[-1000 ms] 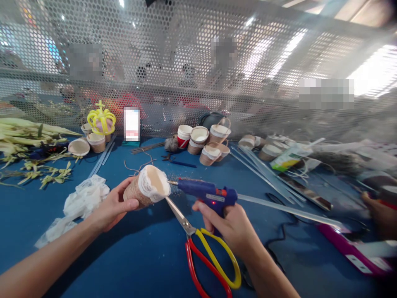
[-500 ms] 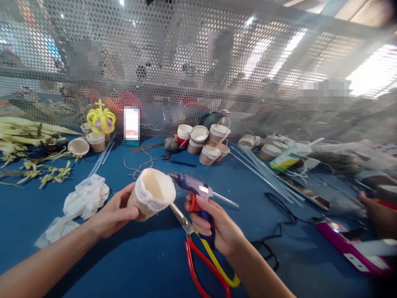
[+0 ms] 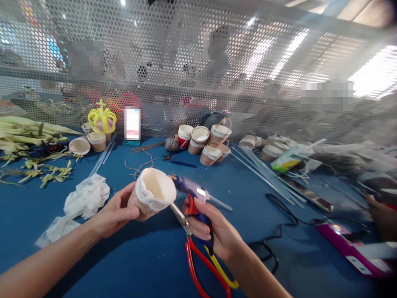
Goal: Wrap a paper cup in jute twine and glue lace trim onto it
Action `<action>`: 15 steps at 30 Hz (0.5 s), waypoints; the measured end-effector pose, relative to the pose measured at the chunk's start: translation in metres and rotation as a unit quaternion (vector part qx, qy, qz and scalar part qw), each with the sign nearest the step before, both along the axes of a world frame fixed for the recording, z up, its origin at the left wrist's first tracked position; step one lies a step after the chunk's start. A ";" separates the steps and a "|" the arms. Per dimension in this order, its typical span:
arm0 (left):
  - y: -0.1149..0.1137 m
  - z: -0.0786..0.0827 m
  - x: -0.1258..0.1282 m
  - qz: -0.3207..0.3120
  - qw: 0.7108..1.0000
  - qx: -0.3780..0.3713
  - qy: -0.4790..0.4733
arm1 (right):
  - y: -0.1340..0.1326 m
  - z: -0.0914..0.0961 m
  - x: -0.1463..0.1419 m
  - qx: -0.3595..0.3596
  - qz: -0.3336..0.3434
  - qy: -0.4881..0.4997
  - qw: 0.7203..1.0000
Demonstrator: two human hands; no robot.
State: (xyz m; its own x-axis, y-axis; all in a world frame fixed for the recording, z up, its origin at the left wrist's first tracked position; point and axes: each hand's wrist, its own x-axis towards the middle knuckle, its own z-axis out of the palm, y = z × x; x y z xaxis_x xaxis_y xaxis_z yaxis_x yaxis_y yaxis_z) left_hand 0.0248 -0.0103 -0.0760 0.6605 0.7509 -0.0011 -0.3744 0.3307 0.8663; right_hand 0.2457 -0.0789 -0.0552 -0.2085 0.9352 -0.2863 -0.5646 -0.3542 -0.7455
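My left hand [image 3: 112,214] is closed round a paper cup [image 3: 151,193] wrapped in brown twine with white lace at its rim, tipped so the mouth faces me. My right hand [image 3: 214,231] grips a blue hot glue gun [image 3: 194,194] with a finger on its orange trigger. The nozzle points left and touches the cup's rim. A clear glue stick sticks out of the gun's back. Red and yellow scissors [image 3: 204,265] lie on the blue table [image 3: 149,265] under my right hand.
A bundle of white lace [image 3: 85,198] lies left of the cup. More finished cups [image 3: 206,145] stand at the back by a perforated metal screen, with a yellow crown [image 3: 101,117], green leaves [image 3: 27,140], glue sticks [image 3: 263,171] and a black cord [image 3: 279,231]. Another person's hand [image 3: 383,215] shows at the right edge.
My right hand turned the glue gun from sideways to pointing away from me and moved it left, bringing the nozzle against the cup's rim. The cup tipped up slightly.
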 end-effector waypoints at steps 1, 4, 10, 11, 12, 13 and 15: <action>0.000 0.001 0.000 0.002 1.000 -0.002 0.003 | 0.000 0.000 0.000 0.001 -0.002 -0.007 1.000; 0.000 0.003 0.001 0.007 1.000 -0.004 0.011 | 0.000 0.001 -0.001 0.010 -0.018 -0.045 0.999; 0.005 0.002 0.000 0.021 1.000 0.005 0.023 | -0.003 0.008 0.002 0.089 -0.074 -0.330 0.937; 0.005 0.001 -0.001 0.026 0.999 0.005 0.026 | -0.003 0.010 0.004 0.098 -0.078 -0.396 0.910; 0.006 0.000 -0.001 0.031 0.999 0.005 0.030 | -0.003 0.011 0.005 0.105 -0.078 -0.455 0.881; 0.007 0.000 -0.001 0.035 0.999 0.003 0.035 | -0.003 0.012 0.006 0.111 -0.077 -0.505 0.852; 0.008 -0.001 -0.001 0.040 0.998 -0.001 0.042 | -0.004 0.014 0.007 0.118 -0.069 -0.572 0.809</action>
